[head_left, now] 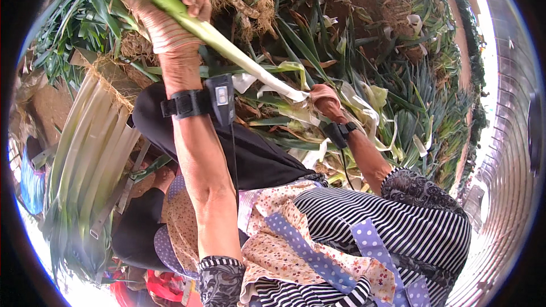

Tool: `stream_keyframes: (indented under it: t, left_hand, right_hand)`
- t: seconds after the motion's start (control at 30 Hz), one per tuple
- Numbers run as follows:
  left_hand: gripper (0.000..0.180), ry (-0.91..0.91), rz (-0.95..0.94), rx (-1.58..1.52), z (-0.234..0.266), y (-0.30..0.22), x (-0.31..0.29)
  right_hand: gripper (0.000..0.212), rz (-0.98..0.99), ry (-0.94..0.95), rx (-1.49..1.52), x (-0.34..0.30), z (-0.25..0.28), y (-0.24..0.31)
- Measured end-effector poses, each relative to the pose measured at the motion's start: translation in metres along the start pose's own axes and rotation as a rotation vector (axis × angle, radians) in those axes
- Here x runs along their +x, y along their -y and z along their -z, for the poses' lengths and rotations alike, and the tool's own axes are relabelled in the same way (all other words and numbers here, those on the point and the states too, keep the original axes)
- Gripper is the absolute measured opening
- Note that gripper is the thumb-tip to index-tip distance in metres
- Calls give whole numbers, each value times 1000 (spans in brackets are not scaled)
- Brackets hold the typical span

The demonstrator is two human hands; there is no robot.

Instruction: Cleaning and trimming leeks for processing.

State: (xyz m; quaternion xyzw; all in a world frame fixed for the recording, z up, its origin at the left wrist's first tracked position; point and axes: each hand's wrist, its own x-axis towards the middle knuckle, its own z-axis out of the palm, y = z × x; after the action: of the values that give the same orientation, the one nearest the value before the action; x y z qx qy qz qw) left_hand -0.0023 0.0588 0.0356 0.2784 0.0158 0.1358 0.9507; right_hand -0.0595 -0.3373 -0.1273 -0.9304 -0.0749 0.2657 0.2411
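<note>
A long leek slants across the upper middle, its green leaves at the upper left and its white end toward the centre. My left hand is closed round its green part. At the white end is my right hand, its fingers curled closed. What those fingers hold is hidden. Pale, torn leek leaves hang beside the right wrist.
Trimmed leeks lie stacked side by side at the left. Uncleaned leeks with roots and leaves cover the ground ahead and to the right. A ribbed, pale sheet curves along the right side. Red plastic shows at the lower left.
</note>
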Motion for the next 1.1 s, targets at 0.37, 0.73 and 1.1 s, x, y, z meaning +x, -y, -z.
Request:
stream_keyframes:
  t: [0.37,0.73,1.1]
  left_hand:
    - [69,327,14,-268,5,-29,16]
    - [75,378,1,-425,-1,-5,21]
    - [49,-711,-207,214,-2,7,23]
  right_hand:
    - [28,-513,126,90,-171,107,-105]
    - [57,325,52,-277,-44,102,113]
    - [46,299,-380,-386,-39,71,132]
